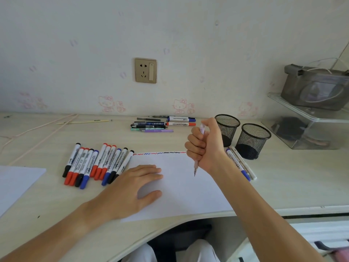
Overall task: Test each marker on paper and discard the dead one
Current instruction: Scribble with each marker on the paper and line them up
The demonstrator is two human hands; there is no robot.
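Note:
A white sheet of paper (181,190) lies on the desk, with a row of red, blue and black squiggles (160,153) along its far edge. My left hand (136,188) rests flat on the sheet's left part. My right hand (204,146) grips a thin pale pink pen (196,167) in a fist, tip pointing down just above the paper. Several capped red, blue and black markers (96,164) lie side by side left of the sheet. A blue marker (238,165) and a white pen lie right of my right wrist.
Two black mesh pen cups (252,140) stand right of my right hand. More pens and two markers (162,123) lie near the wall. A second sheet (17,184) lies at the left edge. A clear plastic shelf (309,121) holding a grey pouch stands at the right.

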